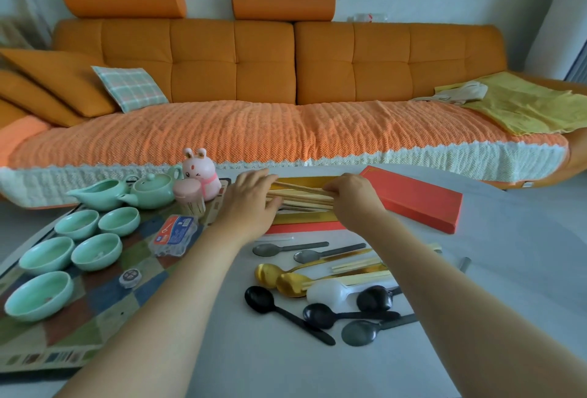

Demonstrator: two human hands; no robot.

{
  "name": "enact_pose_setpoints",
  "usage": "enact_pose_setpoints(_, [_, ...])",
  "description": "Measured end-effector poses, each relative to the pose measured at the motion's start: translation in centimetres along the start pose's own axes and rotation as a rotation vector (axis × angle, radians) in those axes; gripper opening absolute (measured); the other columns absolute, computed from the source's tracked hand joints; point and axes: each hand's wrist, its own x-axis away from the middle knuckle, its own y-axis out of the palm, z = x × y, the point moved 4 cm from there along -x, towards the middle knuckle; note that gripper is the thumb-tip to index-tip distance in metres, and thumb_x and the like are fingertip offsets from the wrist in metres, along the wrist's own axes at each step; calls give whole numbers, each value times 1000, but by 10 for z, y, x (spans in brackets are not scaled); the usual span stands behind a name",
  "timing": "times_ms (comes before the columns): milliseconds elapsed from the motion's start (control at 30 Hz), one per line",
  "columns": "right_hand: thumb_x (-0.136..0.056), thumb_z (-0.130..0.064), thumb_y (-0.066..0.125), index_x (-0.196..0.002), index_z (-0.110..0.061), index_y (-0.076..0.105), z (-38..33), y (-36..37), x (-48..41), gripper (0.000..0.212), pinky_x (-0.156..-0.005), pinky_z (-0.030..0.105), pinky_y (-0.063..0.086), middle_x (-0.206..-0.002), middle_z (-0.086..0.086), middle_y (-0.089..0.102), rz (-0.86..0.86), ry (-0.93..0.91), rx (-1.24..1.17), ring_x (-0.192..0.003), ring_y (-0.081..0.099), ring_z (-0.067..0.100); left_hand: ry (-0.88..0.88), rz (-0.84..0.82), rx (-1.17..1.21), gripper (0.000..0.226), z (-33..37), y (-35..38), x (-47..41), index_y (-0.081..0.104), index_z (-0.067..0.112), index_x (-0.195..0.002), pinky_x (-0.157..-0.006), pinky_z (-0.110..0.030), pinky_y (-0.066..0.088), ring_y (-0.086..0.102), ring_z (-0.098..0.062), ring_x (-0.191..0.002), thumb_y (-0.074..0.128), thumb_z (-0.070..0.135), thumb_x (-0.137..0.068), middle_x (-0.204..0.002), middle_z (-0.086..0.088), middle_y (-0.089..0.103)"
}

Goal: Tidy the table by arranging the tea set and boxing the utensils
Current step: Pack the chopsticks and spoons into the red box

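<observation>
— Chopsticks [301, 196]: location?
— Bundled over the gold-lined box [305, 218] at the bench's far edge.
— Fingers?
— Right hand [352, 196] pinches the bundle's end; left hand [251, 204] lies flat across it.
— Remaining utensils?
— Spoons [320, 289] loose on the bench; red lid [416, 202] beside the box.

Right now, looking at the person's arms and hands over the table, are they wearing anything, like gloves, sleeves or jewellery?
Nothing shows. The left hand and the right hand are bare, with no gloves, and no rings or watch can be seen. Both forearms are uncovered as far as the picture's lower edge, so no sleeve comes into view.
</observation>
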Motion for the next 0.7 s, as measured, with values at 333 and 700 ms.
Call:
enact_pose_setpoints(333, [-91, 0, 42, -121, -19, 69, -7, 14, -8, 44, -81, 26, 47, -116, 1, 67, -169, 11, -58, -97, 60, 20, -26, -203, 40, 57, -1, 17, 0, 36, 26, -150, -116, -39, 23, 31, -18, -143, 29, 55, -101, -156, 3, 37])
enact_pose_setpoints(700, [-91, -13, 49, -121, -19, 68, -9, 3, 12, 36, -106, 40, 41, -131, 1, 60, -161, -236, 12, -124, 51, 22, 70, -121, 6, 52, 16, 14, 2, 41, 26, -145, -113, -41, 25, 28, -19, -140, 39, 50, -100, -152, 4, 36])
